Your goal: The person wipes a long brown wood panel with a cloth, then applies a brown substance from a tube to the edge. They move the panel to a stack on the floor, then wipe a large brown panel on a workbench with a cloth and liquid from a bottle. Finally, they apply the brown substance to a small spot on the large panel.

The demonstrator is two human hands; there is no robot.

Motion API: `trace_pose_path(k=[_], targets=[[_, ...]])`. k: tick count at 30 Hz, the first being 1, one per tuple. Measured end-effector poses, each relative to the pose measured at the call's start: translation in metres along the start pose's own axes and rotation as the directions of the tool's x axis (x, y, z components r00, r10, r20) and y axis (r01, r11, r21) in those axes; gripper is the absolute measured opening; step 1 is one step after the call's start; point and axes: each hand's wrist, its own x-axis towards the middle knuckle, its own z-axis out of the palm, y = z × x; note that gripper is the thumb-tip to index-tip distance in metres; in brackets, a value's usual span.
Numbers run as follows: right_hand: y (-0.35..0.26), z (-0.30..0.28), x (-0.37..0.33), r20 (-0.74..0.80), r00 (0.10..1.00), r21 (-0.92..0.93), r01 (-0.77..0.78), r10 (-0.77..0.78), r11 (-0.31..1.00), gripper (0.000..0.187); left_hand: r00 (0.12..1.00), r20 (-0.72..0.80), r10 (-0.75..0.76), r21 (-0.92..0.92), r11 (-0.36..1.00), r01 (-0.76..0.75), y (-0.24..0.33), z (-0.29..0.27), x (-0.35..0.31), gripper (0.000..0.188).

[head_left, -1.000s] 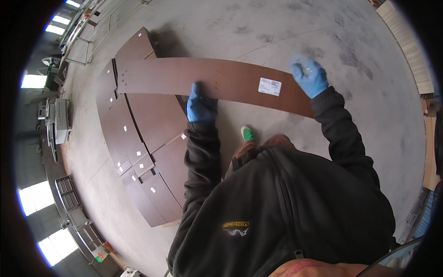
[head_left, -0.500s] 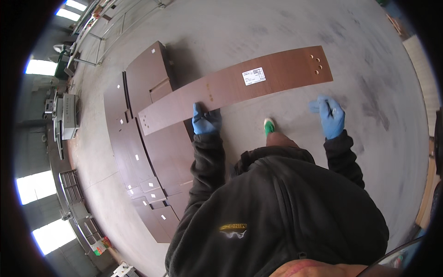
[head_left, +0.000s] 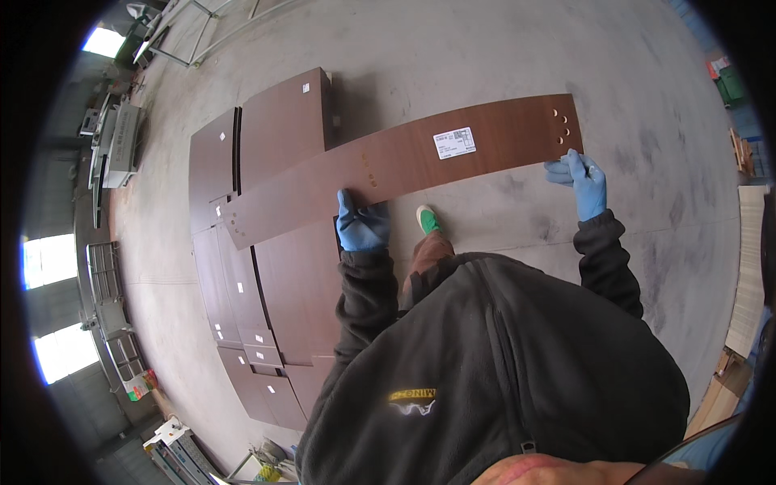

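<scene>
A long brown wood board (head_left: 412, 158) is held up in front of me, slanting from lower left to upper right. It bears a white label (head_left: 455, 143), several round holes at its right end and small marks near the middle. My left hand (head_left: 362, 226), in a blue glove, grips the near edge left of the middle, thumb on top and fingers underneath. At the right end, my blue-gloved right hand (head_left: 587, 187) pinches the near edge by the corner; part of its fingers is hidden by the board.
Stacks of brown panels (head_left: 295, 279) with small white labels lie on the grey floor (head_left: 501, 218) to my left, partly under the board. Racks and machines (head_left: 121, 145) line the far left wall. Pale boards (head_left: 748, 267) stand along the right side. My green-and-white shoe (head_left: 427, 218) shows below the board.
My right hand has moved up to the board's right end and closed on its edge. The left hand keeps its grip. My view has shifted, and one foot has moved.
</scene>
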Motion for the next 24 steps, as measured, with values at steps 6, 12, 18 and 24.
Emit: trace_pose_path(k=[6,12,18,24], targets=[[-0.090,0.059,0.202,0.022,0.988,0.016,0.150,-0.150,0.989,0.037,0.995,-0.103,0.016,0.044,0.999,-0.012,0.006,0.085,0.212,0.036],[-0.152,0.100,0.419,0.001,0.988,0.020,0.156,-0.156,0.988,0.032,0.998,-0.002,-0.062,-0.105,0.993,0.062,-0.002,0.146,0.423,0.037],[-0.220,0.150,0.627,0.158,0.969,0.028,0.187,-0.189,0.982,0.032,0.993,0.056,0.100,-0.119,0.989,-0.093,-0.029,0.204,0.576,0.040],[-0.307,0.218,0.820,0.221,0.969,-0.052,0.124,-0.110,0.991,0.032,0.958,-0.151,0.245,-0.069,0.964,-0.257,-0.033,0.258,0.705,0.044]])
